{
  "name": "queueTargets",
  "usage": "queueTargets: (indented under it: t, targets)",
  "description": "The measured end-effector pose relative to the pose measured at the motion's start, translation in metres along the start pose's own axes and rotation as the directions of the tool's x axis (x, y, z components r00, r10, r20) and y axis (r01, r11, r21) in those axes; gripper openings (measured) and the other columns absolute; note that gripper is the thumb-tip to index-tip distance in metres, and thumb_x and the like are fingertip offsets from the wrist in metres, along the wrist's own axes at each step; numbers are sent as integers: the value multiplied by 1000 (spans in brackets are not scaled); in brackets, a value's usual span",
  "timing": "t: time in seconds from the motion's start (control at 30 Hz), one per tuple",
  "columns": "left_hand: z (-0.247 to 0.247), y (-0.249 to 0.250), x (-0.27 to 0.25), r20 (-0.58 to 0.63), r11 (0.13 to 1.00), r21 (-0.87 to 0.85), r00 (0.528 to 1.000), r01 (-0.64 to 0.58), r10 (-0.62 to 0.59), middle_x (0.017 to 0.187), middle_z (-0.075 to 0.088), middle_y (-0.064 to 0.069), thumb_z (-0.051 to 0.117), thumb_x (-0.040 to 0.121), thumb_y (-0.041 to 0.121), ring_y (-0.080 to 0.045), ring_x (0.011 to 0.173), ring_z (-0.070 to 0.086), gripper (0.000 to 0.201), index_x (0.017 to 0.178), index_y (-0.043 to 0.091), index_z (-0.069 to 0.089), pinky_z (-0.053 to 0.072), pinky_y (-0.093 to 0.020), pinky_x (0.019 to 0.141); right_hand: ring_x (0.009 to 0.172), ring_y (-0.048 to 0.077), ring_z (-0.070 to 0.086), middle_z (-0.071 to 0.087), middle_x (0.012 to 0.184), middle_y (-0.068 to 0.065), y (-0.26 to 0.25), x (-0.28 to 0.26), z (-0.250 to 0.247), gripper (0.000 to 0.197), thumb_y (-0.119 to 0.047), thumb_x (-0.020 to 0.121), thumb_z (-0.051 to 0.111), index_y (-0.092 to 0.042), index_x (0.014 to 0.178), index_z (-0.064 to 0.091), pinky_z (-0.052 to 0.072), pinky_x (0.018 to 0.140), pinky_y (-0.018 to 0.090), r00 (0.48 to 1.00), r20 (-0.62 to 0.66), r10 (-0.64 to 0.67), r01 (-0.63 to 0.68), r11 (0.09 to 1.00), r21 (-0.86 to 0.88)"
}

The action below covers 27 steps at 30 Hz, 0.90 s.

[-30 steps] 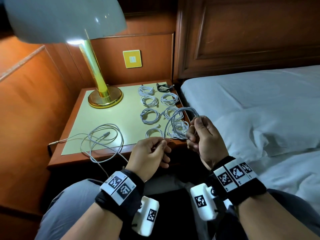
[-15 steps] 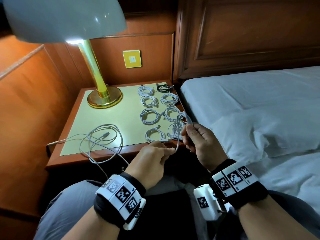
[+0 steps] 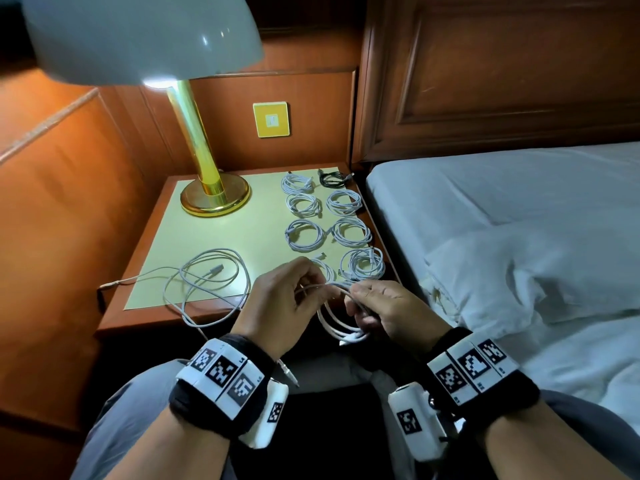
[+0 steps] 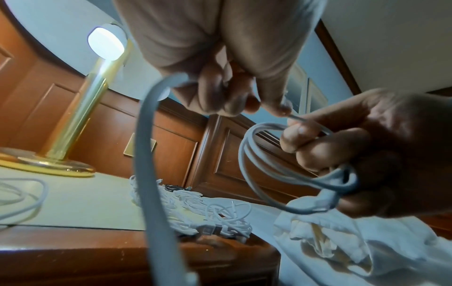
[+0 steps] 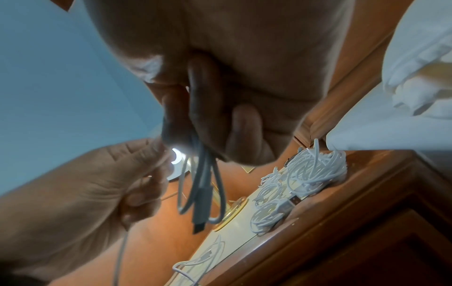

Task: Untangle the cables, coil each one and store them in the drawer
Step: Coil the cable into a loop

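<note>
I hold a white cable (image 3: 337, 323) in front of the nightstand (image 3: 242, 237). My right hand (image 3: 384, 306) grips its coiled loops (image 4: 269, 174), which hang below the fingers (image 5: 203, 183). My left hand (image 3: 287, 296) pinches the free strand (image 4: 146, 154) of the same cable; its tail end hangs past my left wrist. Several coiled white cables (image 3: 349, 232) and one black coil (image 3: 331, 178) lie in two rows on the nightstand's right side. A loose white cable (image 3: 207, 278) sprawls at the front left, over the edge. No drawer shows.
A brass lamp (image 3: 214, 195) stands at the back left of the nightstand under a wide pale shade. The bed with white sheets (image 3: 519, 220) is close on the right. Wood panelling and a headboard are behind. My knees are below the hands.
Both hands have come lower and toward me, off the nightstand's front edge. The loops that stood up above my right hand now hang below it, and the left hand has closed in beside them.
</note>
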<state>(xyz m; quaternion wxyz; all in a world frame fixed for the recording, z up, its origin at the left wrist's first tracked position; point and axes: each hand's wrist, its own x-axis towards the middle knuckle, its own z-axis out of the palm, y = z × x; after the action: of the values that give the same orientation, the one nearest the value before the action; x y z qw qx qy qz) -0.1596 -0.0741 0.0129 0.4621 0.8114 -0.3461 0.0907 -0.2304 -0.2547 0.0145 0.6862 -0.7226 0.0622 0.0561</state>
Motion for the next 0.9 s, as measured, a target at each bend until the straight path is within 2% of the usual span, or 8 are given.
queueTargets:
  t: [0.07,0.23,0.33,0.43,0.63,0.73,0.8,0.9]
  targets:
    - [0,-4,-1,31,999,-40,999,23,-22,86,67,8,72,89,25,-7,70,59,10,95,19,69,47,-20,68,42,6,29,40,54,-5,-4,-4,-1,38,-39,102,49,-13,74,54,20,41,15,998,9,69,-70,995,69]
    - [4,1,-1,60,985,-150,996,80,-72,100,73,7,68,94,14,-18,89,69,13,103,22,74,55,-36,83,48,13,9,29,53,-3,-9,-6,-5,41,-44,94,58,-24,61,45,9,40,23,988,113,101,-123,971,205]
    - [0,-2,2,48,984,-168,997,60,-53,101,72,8,64,96,10,-17,96,68,20,105,24,75,54,-32,87,46,10,10,24,53,-3,-15,-8,-10,37,-42,91,54,-21,63,44,8,42,21,986,75,151,-167,930,327]
    - [-4,-10,4,-48,996,-83,998,30,-34,94,70,11,66,93,3,-7,84,66,25,107,21,77,51,-19,78,38,7,13,23,49,-6,-21,-11,-16,40,-43,88,53,-22,59,37,8,45,24,983,44,175,-178,891,417]
    - [4,-10,2,-161,985,-78,973,152,-163,84,75,14,76,85,7,-3,77,68,14,92,20,79,50,-11,73,38,7,12,21,51,-6,-20,-15,-10,41,-45,88,53,-22,61,32,10,48,27,981,92,170,-193,839,509]
    - [8,-1,2,0,808,-467,914,359,-406,86,77,2,73,87,3,-9,81,71,12,87,14,77,55,-22,78,39,8,10,19,53,-5,-16,-13,-2,42,-46,90,51,-22,60,34,8,48,28,988,77,132,-153,850,504]
    - [9,4,1,100,649,-640,882,411,-460,88,76,-10,78,80,21,-25,82,70,13,89,11,78,57,-38,84,40,8,10,20,54,-3,-14,-10,1,43,-46,91,50,-21,59,36,6,48,28,993,44,111,-119,867,484]
    - [10,14,-1,222,399,-788,821,468,-525,84,69,-23,71,78,22,-32,73,65,32,97,-4,71,59,-39,72,41,8,13,23,53,-2,-9,-4,4,42,-43,96,47,-19,63,37,8,44,26,996,-16,86,-71,898,434]
